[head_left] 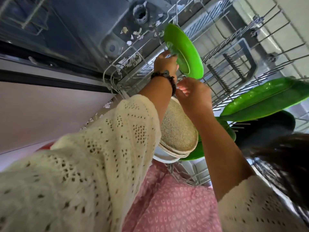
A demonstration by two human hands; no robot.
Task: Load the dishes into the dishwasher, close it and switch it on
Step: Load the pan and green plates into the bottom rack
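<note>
In the pulled-out lower rack [237, 52] of the open dishwasher [70, 30], wire rows run from the near edge to the far right, and most of the dishes stand along its near side. A long green tray [267, 99] lies tilted at the right, above a dark round pan [267, 129]. Near the middle stands a stack of speckled beige plates [178, 129] over a white plate [164, 157], with another green plate [194, 152] just behind them. Farther in, a green plate [185, 51] stands on edge among the wires. The left hand [165, 63], a dark bead bracelet [164, 77] on its wrist, holds this plate by its near rim. The right hand [194, 93] hangs just beside it with fingers loosely curled, and whether it grips a wire cannot be told. Scraps of pale debris [132, 35] lie on the tub floor.
</note>
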